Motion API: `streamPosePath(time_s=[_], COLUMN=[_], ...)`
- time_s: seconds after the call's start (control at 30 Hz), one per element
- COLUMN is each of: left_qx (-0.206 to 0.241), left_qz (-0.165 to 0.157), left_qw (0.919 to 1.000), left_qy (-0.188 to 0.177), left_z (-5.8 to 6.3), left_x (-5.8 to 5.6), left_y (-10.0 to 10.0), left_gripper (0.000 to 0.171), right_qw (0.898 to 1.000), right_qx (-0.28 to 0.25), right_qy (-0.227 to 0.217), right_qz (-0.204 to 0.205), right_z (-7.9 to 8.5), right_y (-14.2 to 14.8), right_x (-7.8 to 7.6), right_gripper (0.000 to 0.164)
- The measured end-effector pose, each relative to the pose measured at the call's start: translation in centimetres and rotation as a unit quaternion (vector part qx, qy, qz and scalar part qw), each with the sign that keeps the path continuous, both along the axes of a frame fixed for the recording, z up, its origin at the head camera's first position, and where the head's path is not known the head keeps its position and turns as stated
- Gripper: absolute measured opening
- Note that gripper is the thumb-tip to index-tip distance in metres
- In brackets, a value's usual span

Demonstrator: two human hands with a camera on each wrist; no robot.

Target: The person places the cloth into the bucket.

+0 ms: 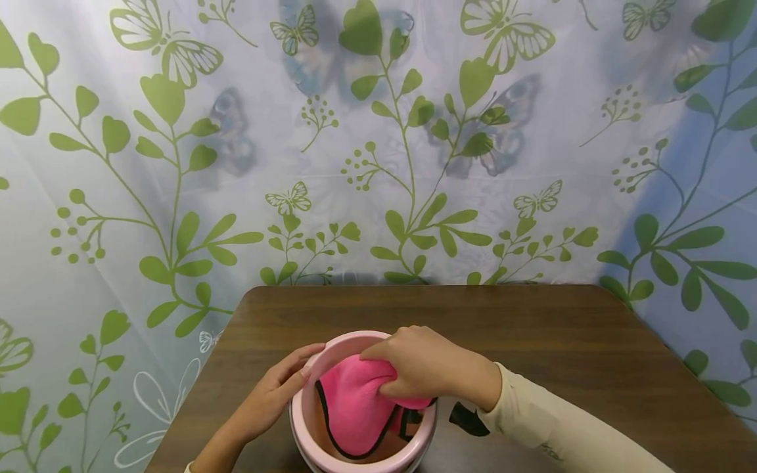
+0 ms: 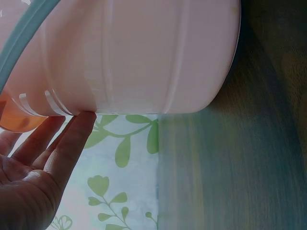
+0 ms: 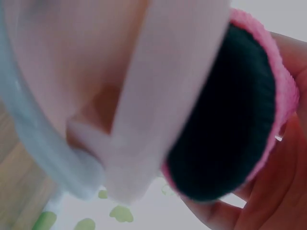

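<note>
A pink bucket (image 1: 303,430) stands at the table's near edge, seen from above in the head view. My left hand (image 1: 269,397) rests against its left rim; in the left wrist view its fingers (image 2: 72,148) touch the outer wall, fairly straight. My right hand (image 1: 422,368) pinches a bright pink fuzzy cloth piece (image 1: 355,410) with black edging, at the bucket's mouth. Its dark oval side (image 3: 225,120) shows close up in the right wrist view. More pink and black material (image 1: 409,422) lies under it, partly hidden.
The brown wooden table (image 1: 532,328) extends behind and right of the bucket. A small dark thing (image 1: 468,419) shows beneath my right wrist. A pale blue-grey handle (image 2: 21,36) curves along the bucket. A leaf-and-butterfly curtain (image 1: 378,197) hangs behind the table.
</note>
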State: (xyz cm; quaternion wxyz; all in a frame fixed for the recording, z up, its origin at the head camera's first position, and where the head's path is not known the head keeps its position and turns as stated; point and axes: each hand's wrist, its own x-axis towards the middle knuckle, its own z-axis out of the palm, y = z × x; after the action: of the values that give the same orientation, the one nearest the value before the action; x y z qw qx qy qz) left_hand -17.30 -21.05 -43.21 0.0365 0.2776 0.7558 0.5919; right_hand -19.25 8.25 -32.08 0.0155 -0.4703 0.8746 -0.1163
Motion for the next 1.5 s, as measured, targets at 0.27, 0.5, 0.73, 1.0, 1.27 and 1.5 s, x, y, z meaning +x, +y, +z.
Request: streamPosePath(time_s=[0.27,0.5,0.73,1.0,1.27,1.5], left_qx=[0.003,0.009,0.017,0.031,0.023,0.024], left_qz=[-0.004,-0.007,-0.017,-0.023,-0.015,-0.024], left_qw=[0.9999,0.9998,0.9994,0.9990,0.9994,0.9993], left_qy=[-0.012,-0.018,-0.023,-0.021,-0.020,-0.018], left_z=[0.1,0.1,0.0,0.2,0.1,0.3], left_x=[0.0,-0.1,-0.3,-0.5,-0.7,-0.9], left_y=[0.0,-0.1,-0.2,-0.3,-0.4,-0.5], left_gripper=[0.041,0.042,0.042,0.041,0.041,0.041], right_qw=[0.999,0.997,0.996,0.995,0.996,0.998], right_qx=[0.041,0.063,0.077,0.089,0.080,0.041], right_qy=[0.013,0.027,0.036,0.047,0.036,0.051], right_qz=[-0.013,-0.019,-0.025,-0.021,-0.016,-0.010], right_z=[-0.9,-1.4,-2.0,-2.6,-2.6,-2.1], right_y=[-1.0,-1.4,-1.9,-2.2,-1.6,-0.7], right_x=[-0.4,-0.3,-0.1,0.1,0.4,0.7], right_gripper=[0.038,0.040,0.044,0.048,0.051,0.046])
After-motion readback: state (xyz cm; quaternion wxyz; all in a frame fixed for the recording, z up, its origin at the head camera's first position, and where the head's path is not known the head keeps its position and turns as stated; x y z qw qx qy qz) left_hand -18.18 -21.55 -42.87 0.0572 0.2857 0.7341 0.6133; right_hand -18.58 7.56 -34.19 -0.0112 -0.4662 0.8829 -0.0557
